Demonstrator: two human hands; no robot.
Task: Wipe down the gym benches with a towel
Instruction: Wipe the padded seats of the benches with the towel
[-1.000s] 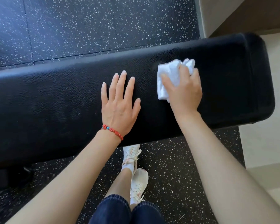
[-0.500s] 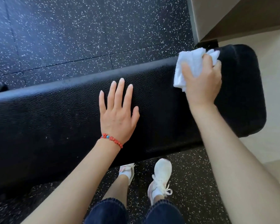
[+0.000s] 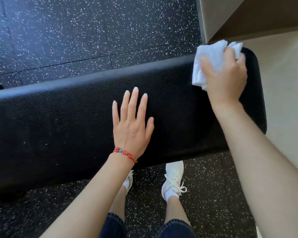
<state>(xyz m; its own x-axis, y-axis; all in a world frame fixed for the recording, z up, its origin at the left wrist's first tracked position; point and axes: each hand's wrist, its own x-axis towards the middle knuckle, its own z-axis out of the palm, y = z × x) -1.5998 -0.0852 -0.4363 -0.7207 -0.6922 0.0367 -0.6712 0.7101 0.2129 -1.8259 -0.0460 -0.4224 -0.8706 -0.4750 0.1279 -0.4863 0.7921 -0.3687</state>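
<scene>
Under the right hand (image 3: 225,78), a bunched white towel (image 3: 208,62) is pressed onto the far right end of the black bench (image 3: 58,117), close to the rounded end of the pad. The fingers and thumb curl over the cloth and grip it against the vinyl, with folds of towel spilling out past the fingertips and to the left of the thumb. To the left of that hand, well apart from it, the left hand (image 3: 132,127) lies flat on the middle of the pad, fingers straight and slightly spread, holding nothing; it looks to be steadying the person. A red bead bracelet (image 3: 125,153) sits on that wrist.

The step in hand appears to be wiping the top of the bench, with the towel at the end of the pad. The next move likely calls for covering the rounded end and the near edge below the right hand, then working along to the long stretch left of the flat hand, which would have to lift out of the way.

The pad is pebbled black vinyl with a few pale specks left of the left hand. Beyond the fingertips lies dark speckled rubber floor (image 3: 93,31); right of the towel hand, pale flooring and a beige wall base. White sneakers (image 3: 173,181) stand below the wrists.
</scene>
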